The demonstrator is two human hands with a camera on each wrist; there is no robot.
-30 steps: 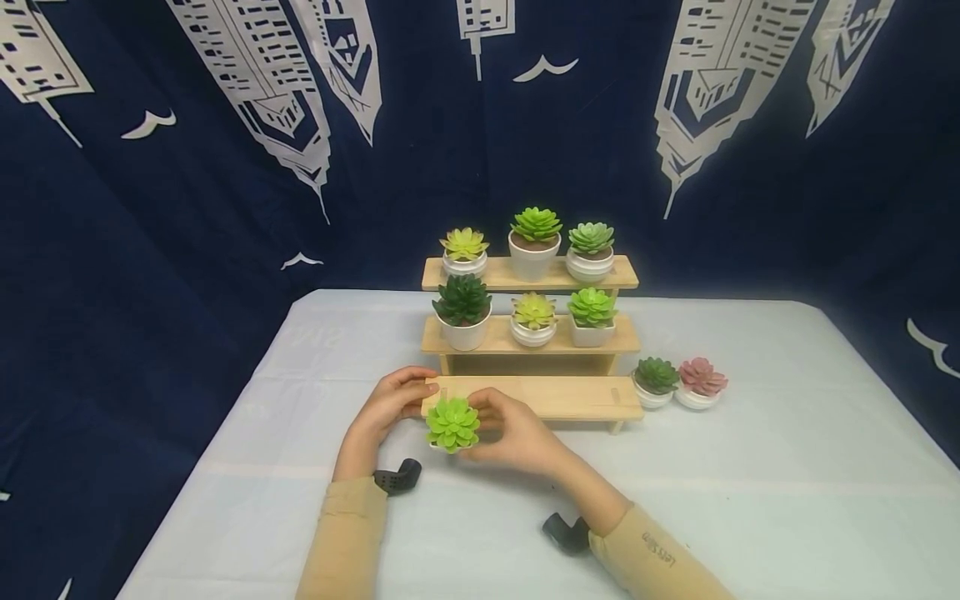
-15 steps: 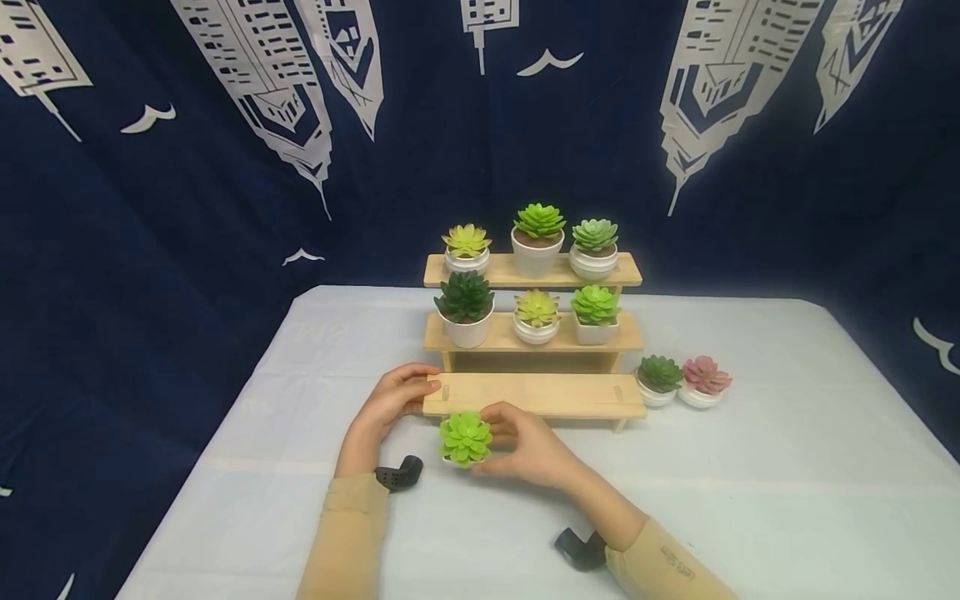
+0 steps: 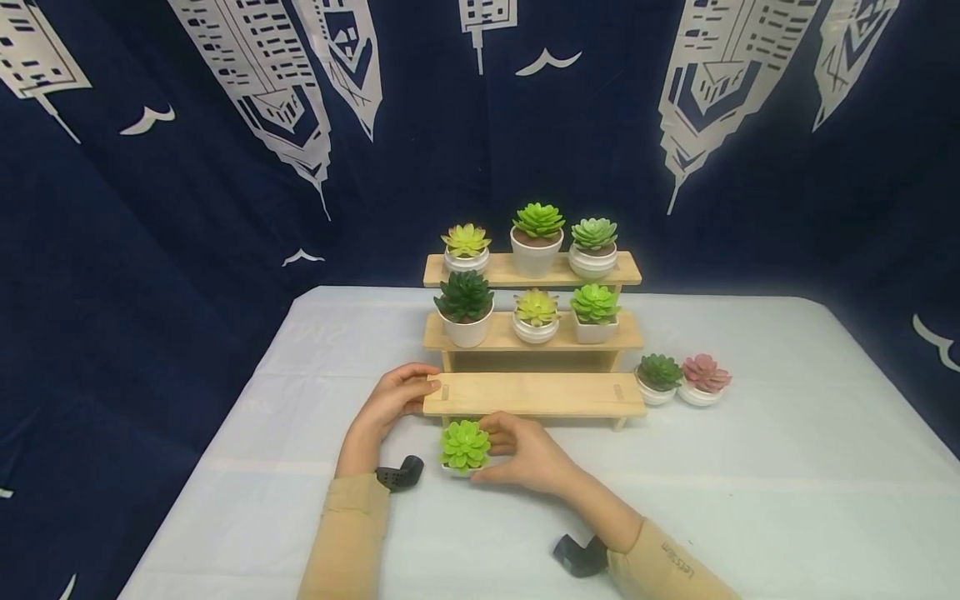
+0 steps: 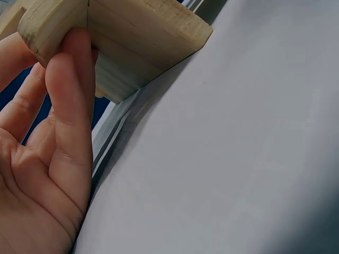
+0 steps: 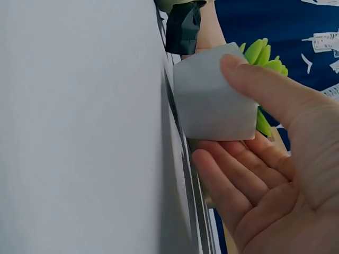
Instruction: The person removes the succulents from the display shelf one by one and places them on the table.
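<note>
My right hand (image 3: 525, 454) holds a potted bright green succulent (image 3: 464, 446) just in front of the stand's lowest tier, near its left end. In the right wrist view the thumb lies on one side of its square white pot (image 5: 212, 100), with fingers on the other side, close over the table. With my left hand (image 3: 390, 402) I grip the left end of the wooden tiered stand (image 3: 536, 395). The left wrist view shows fingers and thumb at that board's end (image 4: 143, 39). No plant stands on this lowest tier.
The middle tier carries a dark green succulent (image 3: 465, 308), a yellow one (image 3: 536, 317) and a light green one (image 3: 595, 315). Three more pots line the top tier (image 3: 500, 267). Right of the stand, a green succulent (image 3: 658, 382) and a pink one (image 3: 703, 382) sit on the table.
My right hand has brought the succulent slightly right and toward me, lower in the view, away from the lowest tier's left end. The left hand keeps its place on the stand.
</note>
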